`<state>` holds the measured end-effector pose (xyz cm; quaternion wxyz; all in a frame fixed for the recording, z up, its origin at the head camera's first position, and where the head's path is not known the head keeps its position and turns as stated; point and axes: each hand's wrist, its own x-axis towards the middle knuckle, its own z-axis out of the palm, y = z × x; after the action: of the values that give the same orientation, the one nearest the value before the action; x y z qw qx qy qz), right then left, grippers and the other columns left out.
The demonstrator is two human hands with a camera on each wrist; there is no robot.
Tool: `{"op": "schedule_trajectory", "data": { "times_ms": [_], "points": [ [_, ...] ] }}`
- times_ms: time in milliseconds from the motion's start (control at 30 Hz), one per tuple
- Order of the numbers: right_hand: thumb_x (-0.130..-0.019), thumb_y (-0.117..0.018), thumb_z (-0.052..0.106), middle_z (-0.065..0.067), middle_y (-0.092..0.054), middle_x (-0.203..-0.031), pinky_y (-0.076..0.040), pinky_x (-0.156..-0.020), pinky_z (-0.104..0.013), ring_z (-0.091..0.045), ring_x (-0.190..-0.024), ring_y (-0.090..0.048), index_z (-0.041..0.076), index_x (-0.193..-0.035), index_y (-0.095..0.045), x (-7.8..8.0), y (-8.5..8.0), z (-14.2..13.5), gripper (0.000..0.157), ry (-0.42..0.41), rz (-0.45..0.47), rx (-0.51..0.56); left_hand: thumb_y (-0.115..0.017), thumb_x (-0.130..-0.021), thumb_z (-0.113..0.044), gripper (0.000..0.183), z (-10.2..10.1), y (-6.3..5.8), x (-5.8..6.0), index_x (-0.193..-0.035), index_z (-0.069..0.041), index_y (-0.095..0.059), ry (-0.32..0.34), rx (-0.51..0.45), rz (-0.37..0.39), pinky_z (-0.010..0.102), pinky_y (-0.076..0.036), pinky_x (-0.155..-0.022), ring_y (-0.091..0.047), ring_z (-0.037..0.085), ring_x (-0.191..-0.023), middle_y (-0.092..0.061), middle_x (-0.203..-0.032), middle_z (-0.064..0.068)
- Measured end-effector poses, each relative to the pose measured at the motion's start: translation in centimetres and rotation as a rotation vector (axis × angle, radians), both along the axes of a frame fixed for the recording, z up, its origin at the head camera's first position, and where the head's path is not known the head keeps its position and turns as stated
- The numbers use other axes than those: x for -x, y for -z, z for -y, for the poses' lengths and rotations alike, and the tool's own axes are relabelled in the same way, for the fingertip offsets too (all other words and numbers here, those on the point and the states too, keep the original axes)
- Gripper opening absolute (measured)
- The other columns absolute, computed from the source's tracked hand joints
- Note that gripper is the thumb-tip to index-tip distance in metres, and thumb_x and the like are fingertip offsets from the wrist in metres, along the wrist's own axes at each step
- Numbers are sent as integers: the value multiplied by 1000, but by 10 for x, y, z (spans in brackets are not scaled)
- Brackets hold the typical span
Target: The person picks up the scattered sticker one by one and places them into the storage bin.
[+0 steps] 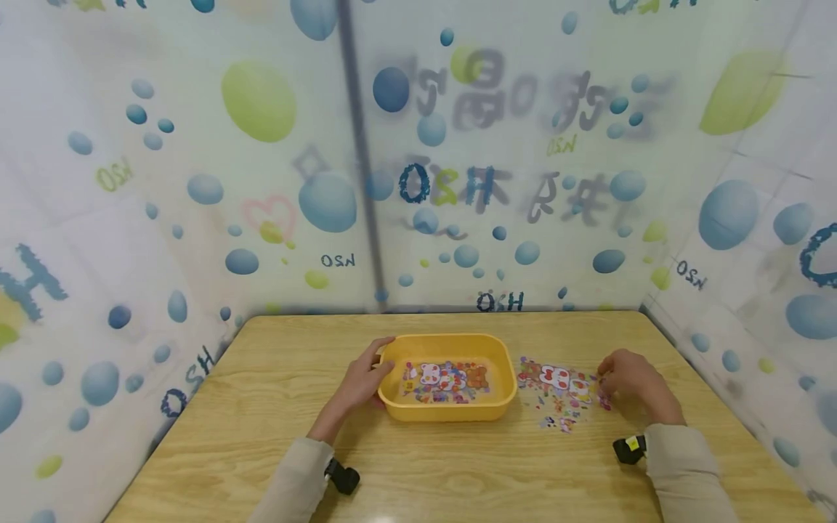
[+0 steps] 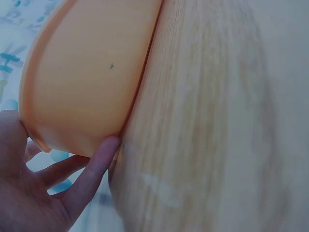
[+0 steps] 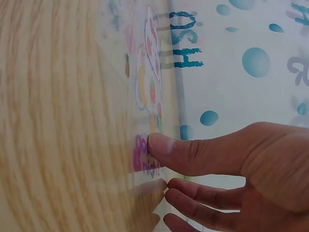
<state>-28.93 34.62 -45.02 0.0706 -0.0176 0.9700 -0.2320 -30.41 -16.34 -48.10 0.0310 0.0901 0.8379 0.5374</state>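
right hand (image 1: 633,374) pinches sticker sheet (image 1: 555,378) toward table's (image 1: 458,465) right edge, left hand (image 1: 360,379) holds tub (image 1: 451,413). sheet could slip (if pinched slackly)

Yellow rectangular tub (image 1: 447,413) upright, colourful bear stickers (image 1: 451,378) inside; clear bear-sticker sheet (image 1: 555,377) just right.

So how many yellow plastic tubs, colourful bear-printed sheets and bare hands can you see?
Yellow rectangular plastic tub: 1
Colourful bear-printed sheets: 2 showing (inside sheet, outside sheet); I can't tell if more lie underneath
Bare hands: 2 (left hand, right hand)
Total: 5
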Motion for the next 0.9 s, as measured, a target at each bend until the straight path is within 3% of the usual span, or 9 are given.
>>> {"op": "schedule_trajectory", "data": {
  "times_ms": [200, 433, 667, 900],
  "points": [
    [-77, -84, 13, -31, -70, -119, -55, -92, -64, -50, -110, -63, -10, -112, -73, 1, -1, 3, 44, 15, 2, -29, -54, -107, -19, 50, 0, 0, -1, -155, -31, -45, -10, -2, 11, 44, -62, -46, -73, 29, -85, -60, -139, 28],
    [-80, -82, 14, -30, -70, -117, -56, -88, -61, -45, -104, -64, -7, -110, -74, 3, 1, 1, 38, 43, 6, -42, -54, -107, -20, 50, 0, 0, 0, -155, -32, -44, -9, -7, 20, 44, -62, -47, -73, 29, -87, -59, -140, 27],
    [-83, -78, 8, -26, -69, -104, -57, -77, -48, -35, -90, -62, -9, -106, -72, 3, 4, 1, 29, 62, -31, 10, -54, -107, -20, 50, 0, -1, 1, -154, -31, -45, -7, -13, 21, 44, -62, -47, -73, 29, -87, -59, -140, 28],
    [-82, -75, 9, -30, -70, -108, -58, -80, -53, -37, -91, -64, -12, -108, -70, 1, 5, 0, 34, 48, -81, -1, -54, -107, -18, 51, 0, -1, -1, -155, -28, -44, -3, -18, 17, 45, -62, -47, -73, 29, -84, -60, -137, 28]
  ]
}}
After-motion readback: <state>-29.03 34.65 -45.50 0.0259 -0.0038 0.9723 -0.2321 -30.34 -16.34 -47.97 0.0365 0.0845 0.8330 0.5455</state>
